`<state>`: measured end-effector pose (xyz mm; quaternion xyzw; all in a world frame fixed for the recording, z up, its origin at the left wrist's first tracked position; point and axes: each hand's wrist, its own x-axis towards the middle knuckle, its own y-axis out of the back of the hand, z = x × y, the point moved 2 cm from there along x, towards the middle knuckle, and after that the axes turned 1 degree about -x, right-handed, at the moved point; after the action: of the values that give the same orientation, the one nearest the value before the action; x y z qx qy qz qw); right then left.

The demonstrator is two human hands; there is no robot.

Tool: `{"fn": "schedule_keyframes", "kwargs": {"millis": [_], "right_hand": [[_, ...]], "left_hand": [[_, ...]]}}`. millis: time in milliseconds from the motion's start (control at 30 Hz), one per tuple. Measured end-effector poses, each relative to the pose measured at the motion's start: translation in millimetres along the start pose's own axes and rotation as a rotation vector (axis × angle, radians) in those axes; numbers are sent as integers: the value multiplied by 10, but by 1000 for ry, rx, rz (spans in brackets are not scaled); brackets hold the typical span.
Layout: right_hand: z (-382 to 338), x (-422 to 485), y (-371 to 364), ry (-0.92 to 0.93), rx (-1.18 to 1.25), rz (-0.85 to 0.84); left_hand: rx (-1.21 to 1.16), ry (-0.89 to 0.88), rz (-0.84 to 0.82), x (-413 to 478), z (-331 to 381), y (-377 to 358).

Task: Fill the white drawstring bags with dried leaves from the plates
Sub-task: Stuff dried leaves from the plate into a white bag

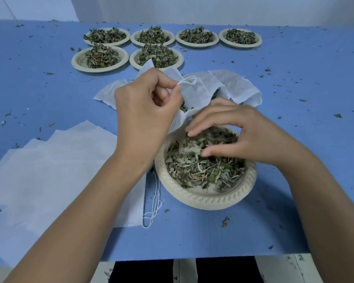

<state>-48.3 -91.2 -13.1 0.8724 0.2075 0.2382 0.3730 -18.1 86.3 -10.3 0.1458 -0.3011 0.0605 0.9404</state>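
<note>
Your left hand (145,107) pinched the white drawstring bag (194,92) at its mouth edge. Thumb and forefinger were closed on the fabric beside the drawstring (189,80), and they held the bag raised at 11 o'clock from the near plate (208,198). Your right hand (239,135) lay over that plate, with fingers and thumb curled round a clump of dried leaves (196,168).

The bag's lower edge hung at the plate's far rim, and the plate sat near the table's front edge. At 8 o'clock a stack of flat bags (49,166) reached almost to the plate, with loose strings just beside its rim. At 12 to 1 o'clock other bags (239,86) crowded behind the held one. Six more plates (196,45) of leaves stood well apart at 12 o'clock, near the far edge. The widest stretch of blue table (305,129) lay at 3 o'clock, speckled with leaf crumbs.
</note>
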Motion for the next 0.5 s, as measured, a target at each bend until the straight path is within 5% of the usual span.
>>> {"fn": "schedule_keyframes", "kwargs": {"millis": [200,500], "right_hand": [[74,-66,60,-200,60,-180],[34,-37,21,-215,104,-101]], "left_hand": [[-4,0,-1,3,2,-2],[9,7,43,21,15,38]]}}
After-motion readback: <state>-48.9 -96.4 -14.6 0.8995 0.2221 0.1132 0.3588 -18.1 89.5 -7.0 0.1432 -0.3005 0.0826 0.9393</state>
